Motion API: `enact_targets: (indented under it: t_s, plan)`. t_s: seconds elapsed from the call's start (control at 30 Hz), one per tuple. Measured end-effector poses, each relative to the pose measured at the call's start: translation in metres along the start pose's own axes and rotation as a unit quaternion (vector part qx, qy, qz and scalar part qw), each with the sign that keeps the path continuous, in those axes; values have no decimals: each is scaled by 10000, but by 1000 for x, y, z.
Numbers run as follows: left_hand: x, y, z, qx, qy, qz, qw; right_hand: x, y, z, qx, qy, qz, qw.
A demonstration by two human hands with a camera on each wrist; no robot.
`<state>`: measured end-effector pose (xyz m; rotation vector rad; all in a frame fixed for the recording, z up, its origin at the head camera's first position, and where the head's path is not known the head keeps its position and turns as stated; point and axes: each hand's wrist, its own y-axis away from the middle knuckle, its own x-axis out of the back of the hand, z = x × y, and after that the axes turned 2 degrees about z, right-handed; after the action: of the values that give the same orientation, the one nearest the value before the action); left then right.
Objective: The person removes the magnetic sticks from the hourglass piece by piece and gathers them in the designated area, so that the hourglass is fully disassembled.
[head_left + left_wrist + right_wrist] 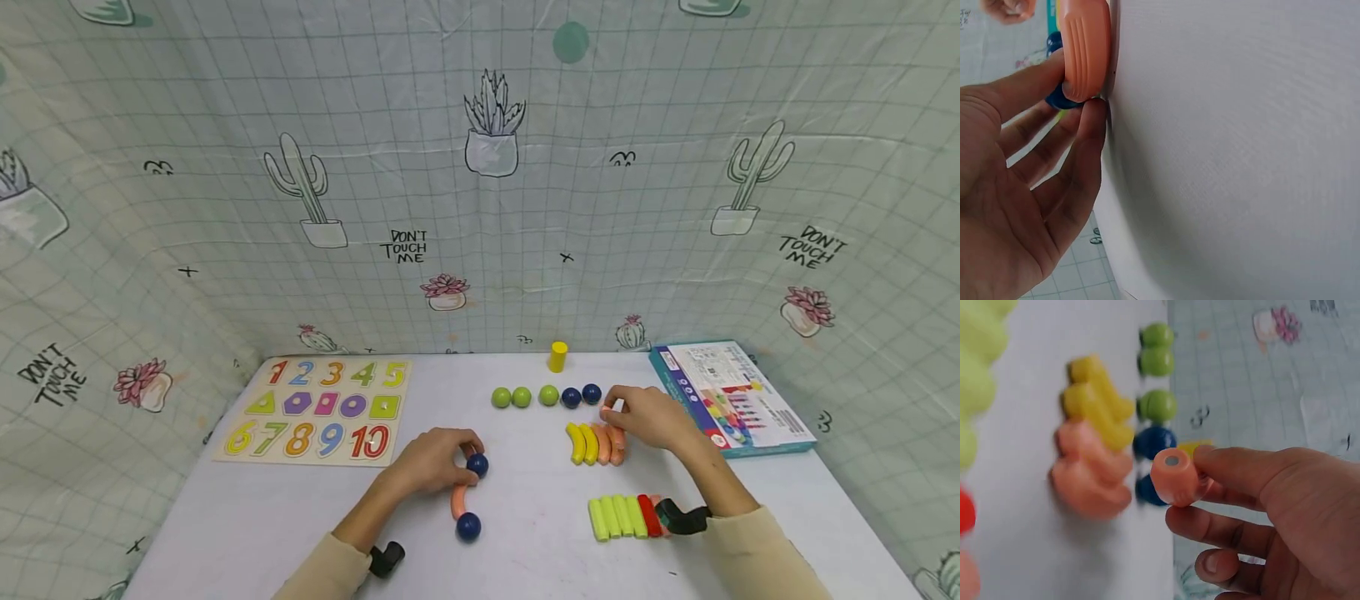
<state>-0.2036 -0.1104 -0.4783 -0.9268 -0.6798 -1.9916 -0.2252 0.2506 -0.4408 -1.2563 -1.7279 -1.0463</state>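
My left hand [433, 461] pinches a dark blue ball [477, 465] between thumb and fingers. An orange curved rod [458, 502] runs from that ball to a second blue ball [468, 527] nearer me. In the left wrist view the rod's ribbed side [1087, 50] shows close up, and the ball is partly hidden behind it. My right hand [651, 415] holds another orange curved rod [1175, 478] between thumb and fingers, its end with a grey round spot facing the right wrist camera. Beneath that hand lie two yellow curved rods [583, 444] and orange ones [609, 445], side by side.
Behind these, green balls [522, 397] and blue balls [581, 396] form a row, with a yellow cylinder [558, 357] farther back. Lime and red straight sticks [621, 517] lie near my right wrist. A number board [315, 410] is left; a box [735, 396] lies right.
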Motion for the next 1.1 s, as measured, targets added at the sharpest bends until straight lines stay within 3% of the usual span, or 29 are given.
enact_targets:
  t_s: [0.17, 0.37, 0.6, 0.9, 1.1]
  plan:
    - [2, 2, -1, 1, 0, -148, 9999, -3, 5, 30, -235, 0, -202, 9995]
    - [1, 2, -3, -124, 234, -126, 9996, -14, 4, 46, -368, -132, -392, 9985]
    - [-2, 1, -3, -143, 257, 17, 9996, -17, 3, 42, -331, -336, -336, 9983]
    - [-3, -1, -1, -173, 104, 62, 9998, -15, 4, 39, -425, -186, -248, 9986]
    - [-6, -3, 1, -345, 537, 131, 9979, -16, 4, 23, -61, -392, 116, 9991]
